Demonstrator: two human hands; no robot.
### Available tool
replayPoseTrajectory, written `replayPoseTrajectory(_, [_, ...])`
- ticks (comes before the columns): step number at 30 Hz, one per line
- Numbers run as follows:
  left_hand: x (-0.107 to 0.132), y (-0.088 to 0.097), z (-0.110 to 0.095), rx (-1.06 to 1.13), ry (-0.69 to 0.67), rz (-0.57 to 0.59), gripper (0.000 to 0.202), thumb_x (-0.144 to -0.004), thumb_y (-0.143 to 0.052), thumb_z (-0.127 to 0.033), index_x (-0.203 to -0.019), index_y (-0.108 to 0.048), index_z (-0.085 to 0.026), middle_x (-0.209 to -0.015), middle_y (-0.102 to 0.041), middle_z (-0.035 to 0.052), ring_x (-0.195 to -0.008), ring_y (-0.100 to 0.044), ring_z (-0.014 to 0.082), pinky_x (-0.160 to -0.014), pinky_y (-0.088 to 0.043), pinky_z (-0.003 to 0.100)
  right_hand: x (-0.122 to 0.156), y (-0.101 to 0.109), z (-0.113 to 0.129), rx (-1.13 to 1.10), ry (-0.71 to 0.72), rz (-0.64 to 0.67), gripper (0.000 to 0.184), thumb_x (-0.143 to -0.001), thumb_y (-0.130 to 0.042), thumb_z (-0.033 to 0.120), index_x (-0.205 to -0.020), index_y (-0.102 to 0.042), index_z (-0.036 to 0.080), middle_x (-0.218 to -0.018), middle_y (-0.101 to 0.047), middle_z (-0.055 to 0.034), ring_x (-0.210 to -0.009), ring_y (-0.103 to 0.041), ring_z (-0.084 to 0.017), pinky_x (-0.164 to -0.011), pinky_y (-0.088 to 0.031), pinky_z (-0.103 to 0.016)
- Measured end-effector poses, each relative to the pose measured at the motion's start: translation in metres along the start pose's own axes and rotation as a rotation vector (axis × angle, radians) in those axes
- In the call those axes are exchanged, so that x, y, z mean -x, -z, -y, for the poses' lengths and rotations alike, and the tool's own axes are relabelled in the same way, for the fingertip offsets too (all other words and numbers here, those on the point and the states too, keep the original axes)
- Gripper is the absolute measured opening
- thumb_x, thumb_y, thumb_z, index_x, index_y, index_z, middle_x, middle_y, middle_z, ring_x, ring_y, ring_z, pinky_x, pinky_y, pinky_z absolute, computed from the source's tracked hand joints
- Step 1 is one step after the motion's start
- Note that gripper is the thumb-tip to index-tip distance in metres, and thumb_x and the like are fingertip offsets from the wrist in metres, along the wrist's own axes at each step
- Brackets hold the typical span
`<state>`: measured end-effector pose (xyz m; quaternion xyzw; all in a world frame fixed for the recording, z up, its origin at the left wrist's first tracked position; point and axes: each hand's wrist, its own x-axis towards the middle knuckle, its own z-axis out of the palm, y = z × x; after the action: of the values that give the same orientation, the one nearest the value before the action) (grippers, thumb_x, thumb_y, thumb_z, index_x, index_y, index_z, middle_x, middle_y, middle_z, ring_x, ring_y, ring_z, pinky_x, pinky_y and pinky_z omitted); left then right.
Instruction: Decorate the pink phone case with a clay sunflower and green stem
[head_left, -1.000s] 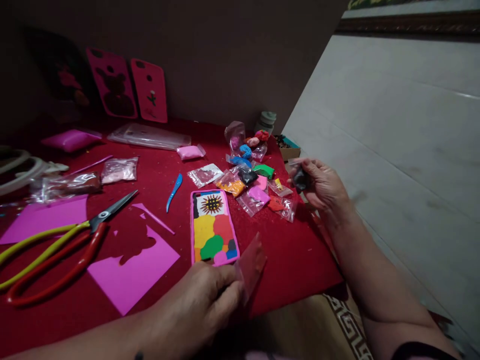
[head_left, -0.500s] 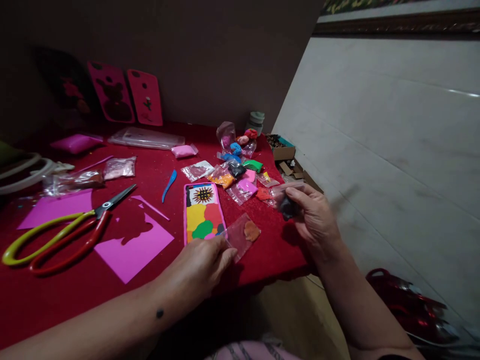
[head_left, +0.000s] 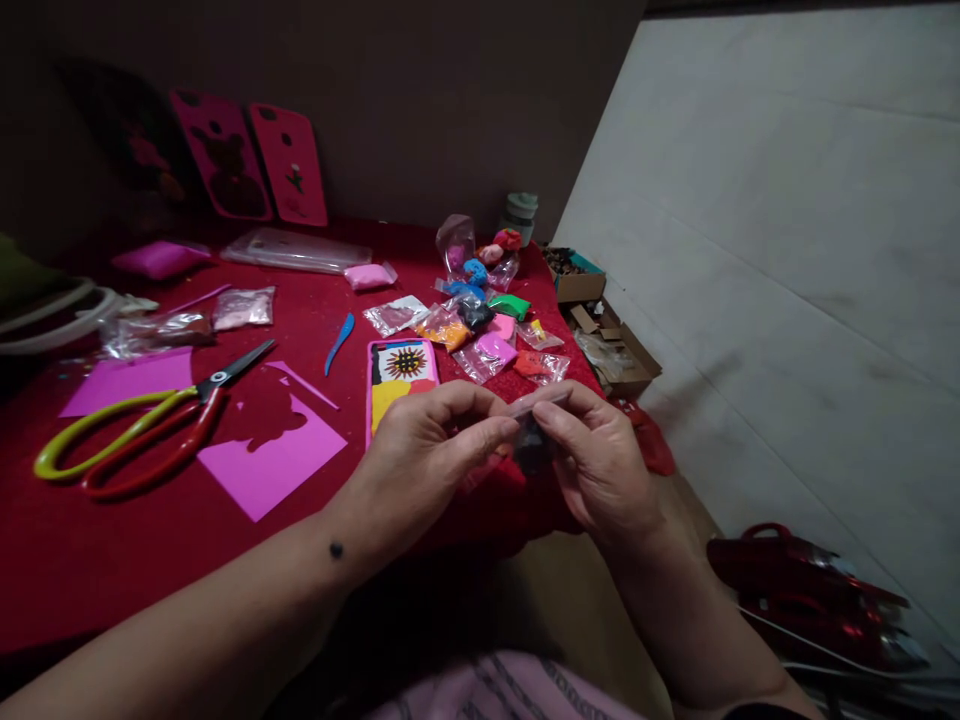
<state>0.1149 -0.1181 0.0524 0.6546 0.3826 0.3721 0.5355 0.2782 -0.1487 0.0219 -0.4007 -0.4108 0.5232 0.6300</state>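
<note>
Both hands met over the near edge of the table. The left hand and right hand pinched the top of a clear bag holding a dark lump. Just beyond the left hand lay a phone case, partly hidden by it. Scissors and a pink sheet lay to the left. A blue tool and clay packets lay farther back.

Both forearms are bare, no sleeves reaching them. One small dark round mark sits just behind the left hand. A pale pink garment with dark stripes is worn.
</note>
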Motion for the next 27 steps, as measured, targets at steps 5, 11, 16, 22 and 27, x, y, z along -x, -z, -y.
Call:
replayPoseTrajectory(5, [0.001,0.003,0.004,-0.051,-0.064,-0.045,0.021,-0.082,-0.067,-0.029,-0.066,-0.068,-0.015,-0.059,-0.059,-0.0048,-0.056,-0.049,0.0061,-0.053,-0.039,0.016,0.003,0.007,-0.003,0.089,0.003,0.059,0.003,-0.085,-0.079,0.028,-0.086,-0.081,0.026,-0.084,-0.078,0.0008,-0.074,-0.069,-0.013,-0.071,-0.056,-0.023])
replayPoseTrajectory(11, [0.003,0.008,0.005,-0.094,-0.114,-0.054,0.019,-0.082,-0.067,-0.026,-0.065,-0.068,-0.016,-0.059,-0.061,-0.0048,-0.057,-0.052,0.0063,-0.055,-0.039,0.016,0.000,0.007,-0.006,0.109,0.007,0.071,0.003,-0.084,-0.079,0.027,-0.082,-0.081,0.027,-0.078,-0.076,0.0015,-0.070,-0.066,-0.013,-0.067,-0.055,-0.023])
replayPoseTrajectory(16, [0.003,0.010,0.007,-0.069,-0.086,0.011,0.022,-0.085,-0.064,-0.027,-0.068,-0.068,-0.015,-0.060,-0.060,-0.0044,-0.056,-0.051,0.0065,-0.052,-0.039,0.015,0.001,0.006,-0.004,0.157,0.032,0.090,0.006,-0.085,-0.078,0.026,-0.081,-0.081,0.025,-0.078,-0.075,0.0010,-0.072,-0.065,-0.012,-0.068,-0.053,-0.023])
replayPoseTrajectory(22, [0.006,0.010,0.012,-0.032,-0.081,0.073,0.022,-0.087,-0.062,-0.026,-0.069,-0.066,-0.015,-0.060,-0.058,-0.0046,-0.056,-0.051,0.0064,-0.053,-0.041,0.014,0.008,0.006,0.005,0.311,0.067,0.179,0.013,-0.091,-0.071,0.026,-0.085,-0.083,0.024,-0.083,-0.077,-0.0016,-0.079,-0.068,-0.014,-0.075,-0.054,-0.024])
replayPoseTrajectory(27, [0.012,0.006,0.017,-0.048,-0.121,0.082,0.021,-0.089,-0.060,-0.023,-0.070,-0.065,-0.016,-0.062,-0.058,-0.0043,-0.059,-0.052,0.0067,-0.054,-0.040,0.014,0.013,0.009,0.007,0.411,0.180,0.166,0.016,-0.092,-0.069,0.025,-0.085,-0.083,0.023,-0.080,-0.076,-0.0022,-0.074,-0.068,-0.014,-0.070,-0.053,-0.025])
